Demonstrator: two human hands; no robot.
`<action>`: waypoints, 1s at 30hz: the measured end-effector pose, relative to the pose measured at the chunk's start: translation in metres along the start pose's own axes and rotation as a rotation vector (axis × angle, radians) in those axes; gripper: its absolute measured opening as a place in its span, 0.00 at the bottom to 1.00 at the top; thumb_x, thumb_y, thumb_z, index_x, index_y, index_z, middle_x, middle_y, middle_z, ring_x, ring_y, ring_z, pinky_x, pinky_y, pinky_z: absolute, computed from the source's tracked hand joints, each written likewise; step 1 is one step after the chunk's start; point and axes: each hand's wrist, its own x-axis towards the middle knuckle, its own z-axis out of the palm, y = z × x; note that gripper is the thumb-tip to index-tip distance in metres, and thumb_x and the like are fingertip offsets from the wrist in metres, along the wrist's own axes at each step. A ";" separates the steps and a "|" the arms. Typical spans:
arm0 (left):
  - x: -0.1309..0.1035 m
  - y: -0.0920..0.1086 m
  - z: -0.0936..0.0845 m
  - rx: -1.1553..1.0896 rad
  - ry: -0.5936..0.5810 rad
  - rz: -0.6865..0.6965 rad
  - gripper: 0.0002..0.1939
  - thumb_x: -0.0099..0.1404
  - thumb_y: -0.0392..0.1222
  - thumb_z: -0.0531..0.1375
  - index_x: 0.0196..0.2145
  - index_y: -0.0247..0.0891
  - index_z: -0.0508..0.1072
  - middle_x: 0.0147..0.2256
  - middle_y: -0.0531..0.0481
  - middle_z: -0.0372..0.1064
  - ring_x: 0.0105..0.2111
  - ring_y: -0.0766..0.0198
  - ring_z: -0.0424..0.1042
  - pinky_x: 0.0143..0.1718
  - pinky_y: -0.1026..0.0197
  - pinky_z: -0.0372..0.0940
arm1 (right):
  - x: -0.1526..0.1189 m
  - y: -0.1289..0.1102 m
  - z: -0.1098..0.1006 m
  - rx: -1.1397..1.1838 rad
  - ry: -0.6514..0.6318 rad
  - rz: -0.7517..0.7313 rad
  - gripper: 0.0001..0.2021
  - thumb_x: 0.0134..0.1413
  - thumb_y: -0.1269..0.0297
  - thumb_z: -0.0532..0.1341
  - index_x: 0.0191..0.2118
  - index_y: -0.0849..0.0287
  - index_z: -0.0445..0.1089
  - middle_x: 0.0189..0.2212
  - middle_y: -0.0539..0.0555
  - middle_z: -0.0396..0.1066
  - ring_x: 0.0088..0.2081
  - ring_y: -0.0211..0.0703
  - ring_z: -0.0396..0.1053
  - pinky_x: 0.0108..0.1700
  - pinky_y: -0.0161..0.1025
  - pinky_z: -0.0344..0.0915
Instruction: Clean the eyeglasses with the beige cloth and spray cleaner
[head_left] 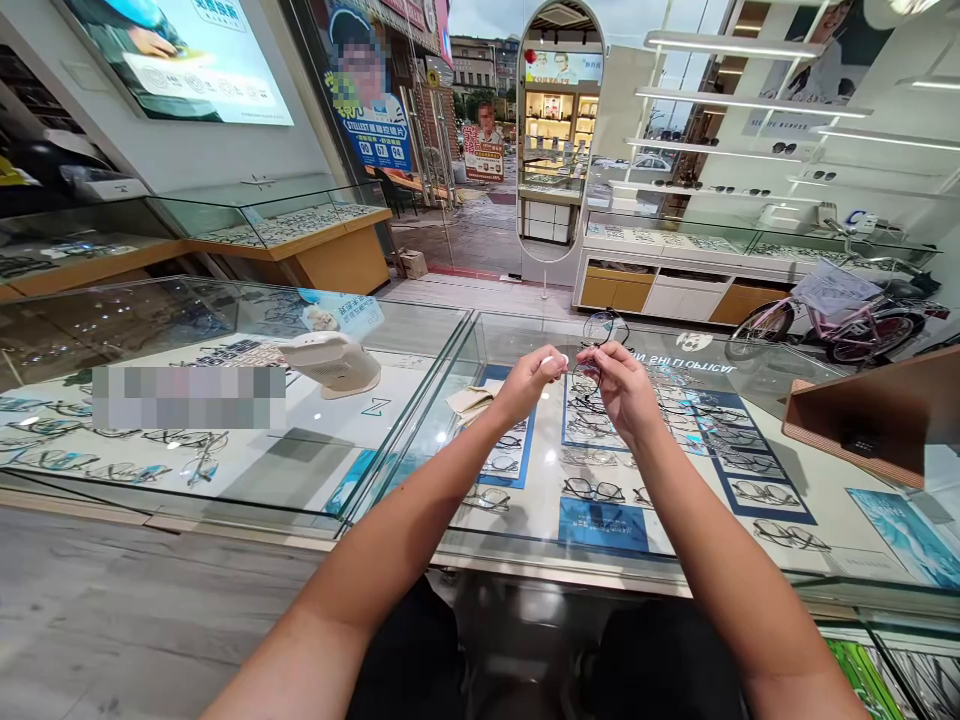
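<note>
Thin dark-rimmed eyeglasses (606, 326) are pinched between the fingers of my right hand (624, 385), raised just above the glass display counter (517, 325). One lens stands up beyond the fingertips. Close beside it, my left hand (529, 382) is closed, with a small white thing (556, 363) showing at its fingers; its kind is too small to tell. A folded beige cloth (471, 402) lies on the counter by my left forearm. Beneath the glass, several pairs of eyeglasses (594, 490) sit in rows.
A white device with a rounded base (337, 362) stands on the left counter. To the right is a brown tilted panel (862, 415). An oval mirror (560, 130) and a pink bicycle (840, 320) are beyond the counter. Glass cases (285, 215) line the far left.
</note>
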 end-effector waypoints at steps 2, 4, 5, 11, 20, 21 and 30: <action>0.000 -0.002 0.000 0.022 -0.006 0.004 0.23 0.69 0.64 0.56 0.32 0.40 0.70 0.31 0.51 0.64 0.34 0.59 0.63 0.42 0.57 0.59 | 0.000 0.000 0.000 -0.009 -0.009 -0.001 0.14 0.52 0.49 0.71 0.34 0.52 0.70 0.38 0.54 0.82 0.44 0.51 0.78 0.48 0.49 0.73; -0.001 -0.005 0.000 0.051 -0.016 0.013 0.23 0.70 0.63 0.55 0.32 0.40 0.69 0.31 0.51 0.63 0.34 0.60 0.61 0.41 0.57 0.58 | 0.000 0.000 0.000 -0.004 -0.022 0.005 0.14 0.52 0.50 0.71 0.34 0.52 0.70 0.38 0.54 0.82 0.44 0.50 0.78 0.49 0.49 0.73; -0.001 -0.007 0.000 0.066 -0.024 0.016 0.23 0.70 0.64 0.55 0.31 0.40 0.69 0.30 0.52 0.62 0.33 0.60 0.60 0.40 0.57 0.57 | 0.000 0.000 0.000 0.006 -0.030 0.006 0.14 0.52 0.50 0.72 0.34 0.52 0.71 0.38 0.54 0.82 0.44 0.50 0.78 0.49 0.49 0.72; -0.005 -0.005 0.000 0.101 -0.081 0.017 0.26 0.69 0.67 0.56 0.33 0.40 0.68 0.31 0.52 0.61 0.33 0.61 0.59 0.39 0.58 0.56 | -0.002 -0.001 0.004 0.082 -0.058 0.005 0.13 0.49 0.52 0.74 0.32 0.52 0.74 0.33 0.51 0.81 0.43 0.49 0.77 0.54 0.48 0.70; 0.022 -0.037 -0.062 0.264 0.461 -0.151 0.08 0.71 0.46 0.57 0.44 0.41 0.66 0.40 0.49 0.68 0.42 0.58 0.68 0.50 0.55 0.62 | -0.005 -0.005 0.004 0.208 -0.062 0.083 0.11 0.48 0.57 0.76 0.31 0.52 0.76 0.35 0.50 0.81 0.43 0.42 0.76 0.53 0.38 0.69; 0.025 -0.045 -0.071 0.326 0.544 -0.218 0.06 0.71 0.42 0.57 0.45 0.42 0.65 0.43 0.48 0.70 0.45 0.56 0.69 0.54 0.53 0.62 | -0.005 -0.005 0.005 0.211 -0.064 0.091 0.11 0.47 0.57 0.76 0.31 0.52 0.76 0.35 0.50 0.81 0.43 0.42 0.76 0.52 0.38 0.69; 0.020 -0.082 -0.109 0.615 0.648 -0.438 0.11 0.70 0.40 0.60 0.49 0.41 0.68 0.49 0.40 0.76 0.52 0.46 0.75 0.54 0.49 0.67 | -0.007 -0.009 0.004 0.246 -0.114 0.147 0.13 0.47 0.57 0.76 0.30 0.54 0.73 0.36 0.51 0.81 0.39 0.41 0.76 0.45 0.37 0.71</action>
